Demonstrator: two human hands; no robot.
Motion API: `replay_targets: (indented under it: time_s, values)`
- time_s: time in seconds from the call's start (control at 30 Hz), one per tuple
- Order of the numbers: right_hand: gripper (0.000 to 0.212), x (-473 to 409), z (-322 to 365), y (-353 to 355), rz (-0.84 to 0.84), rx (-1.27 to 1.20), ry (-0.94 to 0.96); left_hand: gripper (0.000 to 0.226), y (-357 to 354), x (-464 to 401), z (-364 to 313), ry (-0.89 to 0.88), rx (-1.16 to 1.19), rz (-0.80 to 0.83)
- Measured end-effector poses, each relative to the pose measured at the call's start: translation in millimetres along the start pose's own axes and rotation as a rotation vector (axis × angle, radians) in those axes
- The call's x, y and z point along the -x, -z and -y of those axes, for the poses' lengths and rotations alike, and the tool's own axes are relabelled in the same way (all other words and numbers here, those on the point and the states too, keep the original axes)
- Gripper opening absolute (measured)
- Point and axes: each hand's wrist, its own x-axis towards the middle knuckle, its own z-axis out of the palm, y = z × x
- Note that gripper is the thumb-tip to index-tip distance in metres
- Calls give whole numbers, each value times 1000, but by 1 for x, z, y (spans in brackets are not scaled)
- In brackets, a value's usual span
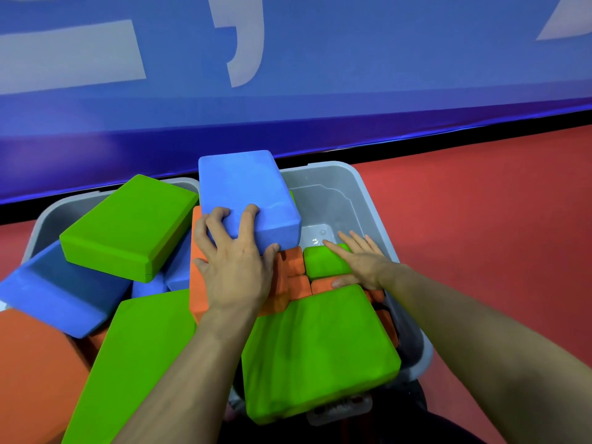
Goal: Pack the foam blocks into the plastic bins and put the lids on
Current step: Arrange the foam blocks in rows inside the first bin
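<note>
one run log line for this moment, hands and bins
left hand: grips blue block | right hand: flat on small green block | right bin: part filled | lids: none seen

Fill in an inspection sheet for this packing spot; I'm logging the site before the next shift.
Surface: red floor, bins standing on it.
Job's things: right bin part filled with orange and green blocks, far end bare; left bin heaped with blocks above its rim; large green block lies over the right bin's near end. No lids seen.
Clutter: nothing seen.
Grippers: left hand grips a blue block over the right bin; right hand rests flat on a small green block.
Cables: nothing seen.
Surroundings: blue banner with pale lettering behind the bins.
</note>
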Motion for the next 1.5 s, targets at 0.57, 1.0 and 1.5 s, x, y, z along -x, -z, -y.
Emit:
replay_targets:
  time_s: [0.57, 1.0, 1.5]
  values:
    - [106, -30, 41, 10, -48, -175, 137, 66, -2, -1, 2, -7, -18, 9]
    - [100, -37, 57, 3, -139, -178, 92, 67, 0, -2, -1, -8, -38, 7]
    - [113, -43, 37, 16, 39, -97, 211, 67, -1, -2, 1, -16, -51, 8]
